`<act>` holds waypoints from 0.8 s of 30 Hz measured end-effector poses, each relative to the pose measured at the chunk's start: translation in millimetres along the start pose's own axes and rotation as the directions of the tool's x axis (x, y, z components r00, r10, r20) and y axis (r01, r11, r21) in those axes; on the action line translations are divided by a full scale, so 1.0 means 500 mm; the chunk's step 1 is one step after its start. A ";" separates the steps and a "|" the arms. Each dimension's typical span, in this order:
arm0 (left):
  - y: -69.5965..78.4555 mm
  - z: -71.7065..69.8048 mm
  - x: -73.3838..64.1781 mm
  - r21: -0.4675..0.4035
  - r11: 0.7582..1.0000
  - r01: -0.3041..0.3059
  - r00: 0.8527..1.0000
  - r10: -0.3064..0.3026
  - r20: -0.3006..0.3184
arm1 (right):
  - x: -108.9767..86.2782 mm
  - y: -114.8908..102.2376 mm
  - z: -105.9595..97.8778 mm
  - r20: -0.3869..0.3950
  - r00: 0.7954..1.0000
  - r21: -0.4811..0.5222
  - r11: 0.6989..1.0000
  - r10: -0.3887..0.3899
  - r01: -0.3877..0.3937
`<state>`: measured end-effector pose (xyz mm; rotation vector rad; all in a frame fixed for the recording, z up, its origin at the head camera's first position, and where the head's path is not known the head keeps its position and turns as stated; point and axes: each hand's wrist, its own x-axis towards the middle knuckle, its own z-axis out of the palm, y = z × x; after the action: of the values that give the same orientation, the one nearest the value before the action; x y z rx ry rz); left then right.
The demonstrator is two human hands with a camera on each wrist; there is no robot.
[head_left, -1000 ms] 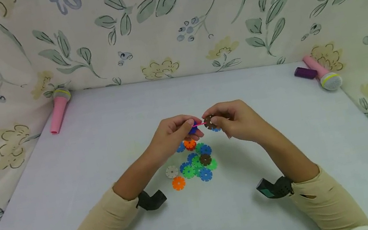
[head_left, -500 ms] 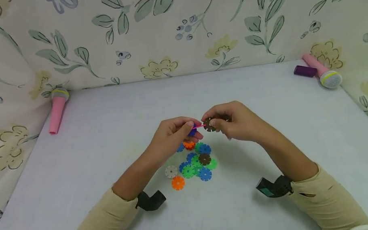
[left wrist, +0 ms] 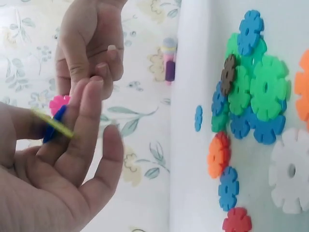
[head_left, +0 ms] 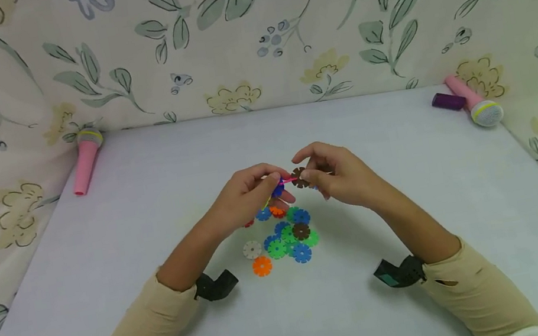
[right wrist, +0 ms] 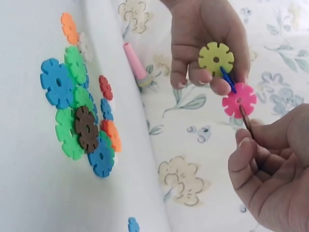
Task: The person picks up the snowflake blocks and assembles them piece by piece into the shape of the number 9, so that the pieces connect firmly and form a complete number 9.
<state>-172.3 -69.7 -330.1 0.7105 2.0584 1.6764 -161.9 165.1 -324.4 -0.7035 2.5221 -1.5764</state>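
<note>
Notched plastic discs join in a short chain between my hands. My left hand (head_left: pixel 252 195) pinches the dark blue disc (right wrist: pixel 228 80); a yellow disc (right wrist: pixel 207 60) and a pink disc (right wrist: pixel 232 104) are slotted to it. Facing it, my right hand (head_left: pixel 342 173) pinches a brown disc (head_left: pixel 298 178) between thumb and fingers. In the right wrist view, the brown disc (right wrist: pixel 246 124) stands edge-on, its tip meeting the pink disc near the centre. Whether its slot has caught cannot be told. Fingers hide most of the dark blue disc in the left wrist view.
Below my hands lies a loose pile of discs, with green (head_left: pixel 277 249), blue (head_left: pixel 302 253), brown (head_left: pixel 302 230), orange (head_left: pixel 261 266) and white (head_left: pixel 252 249) ones. Pink toy microphones stand at the back left (head_left: pixel 86 167) and back right (head_left: pixel 476 101), the latter beside a purple block (head_left: pixel 449 101).
Both hands have risen slightly. My right index finger has lifted away from the brown disc's edge. A bit of the yellow disc now shows under my left hand in the head view.
</note>
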 end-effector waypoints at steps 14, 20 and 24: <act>-0.022 -0.001 0.014 0.068 0.997 0.021 0.998 -0.025 0.056 | 0.017 0.042 -0.005 0.038 0.991 0.036 0.991 -0.131 0.130; -0.021 0.002 0.013 0.039 0.999 0.019 0.999 -0.020 0.033 | 0.027 0.100 -0.020 0.088 0.987 -0.384 0.919 0.131 -0.088; -0.020 0.004 0.012 0.024 0.999 -0.028 0.999 0.027 0.046 | 0.031 0.127 -0.019 0.160 0.952 -0.514 0.845 0.262 -0.147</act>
<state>-177.6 -66.0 -340.1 0.7818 2.0501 1.6371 -200.1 189.4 -372.6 -0.5812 2.7280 -0.7243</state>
